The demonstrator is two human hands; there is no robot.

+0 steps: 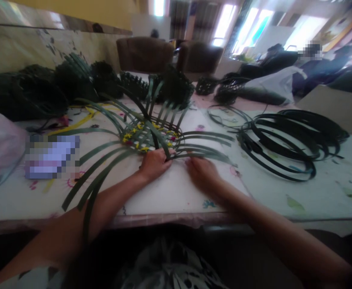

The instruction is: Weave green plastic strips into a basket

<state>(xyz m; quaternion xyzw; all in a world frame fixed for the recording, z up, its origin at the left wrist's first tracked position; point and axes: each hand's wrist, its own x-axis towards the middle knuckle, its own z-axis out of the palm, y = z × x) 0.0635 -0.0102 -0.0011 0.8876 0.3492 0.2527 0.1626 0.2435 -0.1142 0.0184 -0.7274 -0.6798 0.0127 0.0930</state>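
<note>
A partly woven basket (152, 138) of dark green flat strips lies on the table, with yellow crosses and a few magenta spots round its base. Long loose strips (94, 162) fan out from it on all sides, some bending down past the table edge. My left hand (155, 164) is closed on the basket's near edge, where strips cross at the fingers. Just to the right, my right hand (202, 171) is by the near-right strips (206, 151). Motion smears its fingers, so its grip does not show.
Coils of dark strip (284, 140) lie on the right. Dark woven baskets (40, 94) line the far side, with a white plastic bag (281, 84) at back right. A pixelated bluish object (52, 156) and a pale bag (1, 148) are at left. Brown chairs (146, 54) stand beyond.
</note>
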